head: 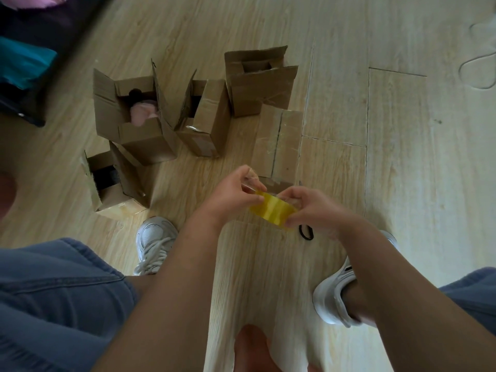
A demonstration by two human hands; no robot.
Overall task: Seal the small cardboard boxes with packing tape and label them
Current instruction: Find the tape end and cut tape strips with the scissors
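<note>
Pale wood floor | left hand and right hand are gripping the yellow tape roll, seemingly picking its end free | closed box is waiting just beyond the hands, open boxes farther left.

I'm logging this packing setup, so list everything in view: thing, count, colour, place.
open boxes: four, brown, flaps up, on the floor left and centre, far from the person.
closed box: one, brown, flaps shut, just beyond the hands.
pink item: one, inside the far-left open box.
tape roll: one, yellow-clear, held between both hands.
hair tie: one, black, on the floor under the right hand.
cord: one, pale, looped on the floor top right.
floor: light wood planks.
fabric: teal and pink, top left corner; blurred.
shoes: two, white, lower centre.
trousers: blue, both lower corners.
left hand: on the roll's left edge.
right hand: gripping the roll's right side.
</note>
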